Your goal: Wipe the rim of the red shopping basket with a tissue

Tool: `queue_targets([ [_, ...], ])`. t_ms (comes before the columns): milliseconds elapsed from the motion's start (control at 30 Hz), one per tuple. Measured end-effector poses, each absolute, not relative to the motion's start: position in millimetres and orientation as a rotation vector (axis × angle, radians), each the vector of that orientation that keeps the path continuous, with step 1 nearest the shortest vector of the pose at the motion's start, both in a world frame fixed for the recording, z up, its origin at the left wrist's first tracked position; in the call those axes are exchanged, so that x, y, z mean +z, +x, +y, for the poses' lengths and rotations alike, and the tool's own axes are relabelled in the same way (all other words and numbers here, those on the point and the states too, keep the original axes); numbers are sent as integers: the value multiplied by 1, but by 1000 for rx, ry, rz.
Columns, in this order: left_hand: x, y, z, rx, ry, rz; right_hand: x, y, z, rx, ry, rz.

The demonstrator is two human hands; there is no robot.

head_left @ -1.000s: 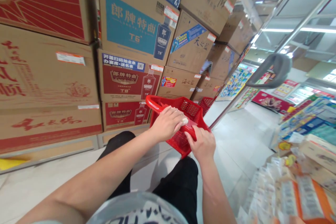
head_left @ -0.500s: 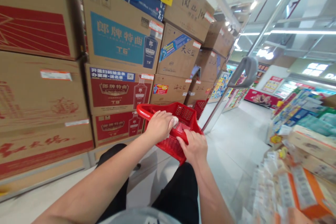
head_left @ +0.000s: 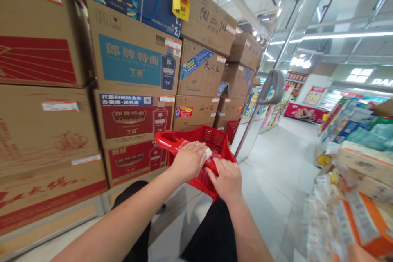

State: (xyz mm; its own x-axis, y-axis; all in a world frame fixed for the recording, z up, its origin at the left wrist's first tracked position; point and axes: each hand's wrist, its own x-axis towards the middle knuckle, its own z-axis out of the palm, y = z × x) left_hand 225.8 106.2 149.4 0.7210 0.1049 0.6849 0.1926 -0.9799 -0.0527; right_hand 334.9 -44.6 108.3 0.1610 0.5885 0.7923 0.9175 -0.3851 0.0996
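In front of my legs is a red plastic shopping basket with a long red handle. My left hand is closed over the handle's middle, and a small white item shows at its fingers; what that is I cannot make out. Close to it on the right, my right hand wraps round the handle's near end. The basket's inside is partly hidden behind my hands.
Stacked cardboard cartons line the left side. A mirrored pillar with a grey handle stands ahead to the right. Packaged goods are piled along the right. A pale tiled floor runs between.
The view has shifted, so the cartons sit lower and further left. My left hand has moved slightly along the handle toward my right hand. Both hands keep hold.
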Motion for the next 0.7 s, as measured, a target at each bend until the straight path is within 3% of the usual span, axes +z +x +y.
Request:
queue_targets([
  [200, 153, 226, 116, -1050, -2797, -507, 108, 336, -46, -1086, -2046, -1439],
  [400, 156, 224, 107, -976, -2902, -292, 109, 335, -49, -1079, -2043, -1454],
  [533, 160, 225, 112, -965, -2873, -539, 109, 334, -48, -1091, -2025, -1454],
  [700, 159, 223, 101, -999, -2922, -232, 106, 335, -47, -1085, -2011, -1432],
])
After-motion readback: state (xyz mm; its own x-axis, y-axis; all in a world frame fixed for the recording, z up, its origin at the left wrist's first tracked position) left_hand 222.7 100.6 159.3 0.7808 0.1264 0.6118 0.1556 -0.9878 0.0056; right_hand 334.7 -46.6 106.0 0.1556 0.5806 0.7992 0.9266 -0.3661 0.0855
